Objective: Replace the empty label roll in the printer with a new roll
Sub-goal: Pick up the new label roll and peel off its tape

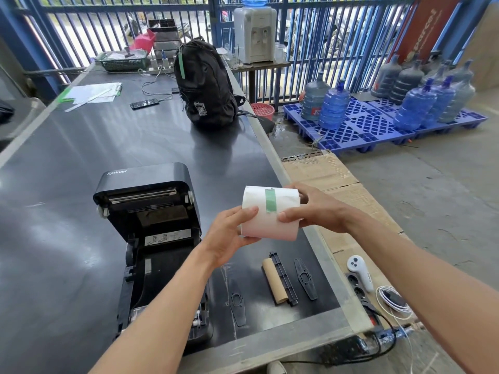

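Both hands hold the new roll above the tabletop, just right of the open printer. The left hand cups one end and the right hand wraps the other, thumb beside the green tape sealing it. The empty core lies beside the spindle and side guides, so removal looks done. Untaping, mounting and loading remain.

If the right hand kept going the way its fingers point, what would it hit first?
The white label roll it grips; past that, probably the left hand at the roll's other end, though depth is unclear.
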`<action>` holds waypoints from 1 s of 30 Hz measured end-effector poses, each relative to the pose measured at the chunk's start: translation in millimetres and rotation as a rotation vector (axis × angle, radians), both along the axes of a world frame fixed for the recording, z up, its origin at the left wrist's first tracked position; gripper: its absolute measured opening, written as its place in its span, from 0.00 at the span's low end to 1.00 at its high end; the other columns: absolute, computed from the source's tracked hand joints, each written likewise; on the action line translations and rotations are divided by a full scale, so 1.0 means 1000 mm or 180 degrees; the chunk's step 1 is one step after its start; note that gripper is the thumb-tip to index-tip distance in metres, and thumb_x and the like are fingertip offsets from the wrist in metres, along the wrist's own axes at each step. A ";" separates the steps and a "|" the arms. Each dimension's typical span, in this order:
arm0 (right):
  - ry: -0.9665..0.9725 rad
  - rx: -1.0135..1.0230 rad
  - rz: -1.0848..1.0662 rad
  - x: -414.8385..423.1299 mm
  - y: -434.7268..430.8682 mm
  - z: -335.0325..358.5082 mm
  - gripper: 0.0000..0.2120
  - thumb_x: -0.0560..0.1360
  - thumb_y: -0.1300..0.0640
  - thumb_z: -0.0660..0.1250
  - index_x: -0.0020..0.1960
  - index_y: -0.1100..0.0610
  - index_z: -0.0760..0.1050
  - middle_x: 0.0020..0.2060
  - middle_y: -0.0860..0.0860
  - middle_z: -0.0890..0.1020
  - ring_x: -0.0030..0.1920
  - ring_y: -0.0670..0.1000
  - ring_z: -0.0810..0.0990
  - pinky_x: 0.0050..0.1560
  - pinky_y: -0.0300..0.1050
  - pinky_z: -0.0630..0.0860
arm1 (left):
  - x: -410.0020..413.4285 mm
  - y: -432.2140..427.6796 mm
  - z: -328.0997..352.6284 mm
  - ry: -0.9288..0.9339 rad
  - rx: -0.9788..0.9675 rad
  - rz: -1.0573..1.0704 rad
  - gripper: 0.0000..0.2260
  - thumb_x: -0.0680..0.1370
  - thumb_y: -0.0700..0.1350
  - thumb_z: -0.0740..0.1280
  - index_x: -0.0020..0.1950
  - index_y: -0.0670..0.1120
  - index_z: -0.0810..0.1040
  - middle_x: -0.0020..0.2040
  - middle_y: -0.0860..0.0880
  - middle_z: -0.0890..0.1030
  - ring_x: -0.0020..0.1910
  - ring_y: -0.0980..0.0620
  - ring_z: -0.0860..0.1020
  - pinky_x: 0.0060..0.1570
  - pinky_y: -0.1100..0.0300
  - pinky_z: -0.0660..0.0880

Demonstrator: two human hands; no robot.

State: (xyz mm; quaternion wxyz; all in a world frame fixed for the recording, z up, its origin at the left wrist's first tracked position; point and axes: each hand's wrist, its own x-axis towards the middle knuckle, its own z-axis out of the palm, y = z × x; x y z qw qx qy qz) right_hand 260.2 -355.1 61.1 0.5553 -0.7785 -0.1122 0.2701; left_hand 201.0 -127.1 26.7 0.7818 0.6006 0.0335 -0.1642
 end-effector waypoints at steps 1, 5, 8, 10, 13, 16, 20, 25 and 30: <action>-0.0005 -0.0166 0.0069 0.000 0.000 0.003 0.30 0.59 0.47 0.81 0.59 0.45 0.75 0.52 0.48 0.84 0.53 0.49 0.84 0.52 0.54 0.82 | 0.001 -0.005 -0.001 -0.0013 -0.0023 0.0146 0.21 0.73 0.52 0.69 0.61 0.42 0.81 0.60 0.40 0.82 0.60 0.41 0.79 0.61 0.42 0.76; -0.0474 -0.0713 0.0319 0.002 0.004 0.021 0.23 0.67 0.42 0.77 0.61 0.40 0.78 0.53 0.38 0.82 0.49 0.36 0.80 0.49 0.38 0.72 | 0.000 -0.022 -0.011 0.0115 -0.0024 0.0937 0.20 0.69 0.54 0.68 0.55 0.43 0.83 0.48 0.44 0.86 0.49 0.45 0.82 0.44 0.49 0.82; -0.0935 -0.0936 0.0218 0.004 0.018 0.024 0.14 0.74 0.47 0.72 0.58 0.49 0.83 0.49 0.38 0.84 0.48 0.33 0.79 0.47 0.30 0.70 | -0.001 -0.026 -0.022 0.0202 -0.0014 0.1300 0.19 0.64 0.59 0.70 0.46 0.46 0.85 0.42 0.45 0.85 0.44 0.45 0.83 0.45 0.45 0.80; -0.1299 -0.1146 0.0082 0.004 0.031 0.018 0.09 0.76 0.51 0.70 0.54 0.52 0.85 0.47 0.44 0.86 0.43 0.36 0.81 0.45 0.32 0.72 | -0.001 -0.027 -0.027 0.0248 0.0034 0.1478 0.19 0.61 0.62 0.71 0.39 0.48 0.86 0.39 0.46 0.84 0.40 0.46 0.82 0.43 0.46 0.80; -0.1576 -0.1367 -0.0142 0.006 0.046 0.011 0.07 0.74 0.53 0.71 0.48 0.54 0.87 0.43 0.48 0.87 0.42 0.44 0.82 0.46 0.40 0.76 | 0.001 -0.029 -0.030 0.0281 0.0327 0.1704 0.23 0.59 0.65 0.71 0.38 0.45 0.82 0.36 0.48 0.82 0.38 0.46 0.80 0.40 0.46 0.79; -0.1638 -0.1503 -0.0136 0.011 0.055 0.008 0.06 0.72 0.53 0.73 0.45 0.53 0.87 0.40 0.47 0.87 0.42 0.46 0.82 0.43 0.41 0.76 | 0.002 -0.029 -0.034 0.0263 0.0508 0.1849 0.29 0.58 0.68 0.70 0.41 0.43 0.78 0.36 0.45 0.79 0.37 0.46 0.77 0.39 0.49 0.74; -0.1661 -0.1675 0.0044 0.016 0.063 0.004 0.04 0.71 0.54 0.71 0.40 0.52 0.85 0.38 0.47 0.85 0.41 0.48 0.82 0.43 0.43 0.78 | 0.004 -0.029 -0.041 0.0260 0.0638 0.1944 0.30 0.59 0.68 0.70 0.42 0.42 0.78 0.37 0.44 0.76 0.37 0.47 0.74 0.39 0.51 0.71; -0.1884 -0.1551 0.0183 0.019 0.063 -0.001 0.05 0.73 0.56 0.67 0.39 0.52 0.79 0.35 0.45 0.81 0.38 0.46 0.78 0.41 0.42 0.75 | 0.013 -0.032 -0.044 0.0424 0.0717 0.2140 0.24 0.60 0.67 0.67 0.33 0.45 0.76 0.34 0.48 0.76 0.35 0.47 0.75 0.38 0.51 0.71; -0.1798 -0.0809 -0.0164 0.022 0.054 0.000 0.05 0.73 0.60 0.69 0.39 0.58 0.78 0.30 0.44 0.79 0.30 0.41 0.78 0.33 0.33 0.75 | 0.032 -0.036 -0.041 0.0705 0.0933 0.2317 0.21 0.66 0.64 0.65 0.33 0.45 0.76 0.33 0.49 0.76 0.36 0.45 0.75 0.38 0.51 0.73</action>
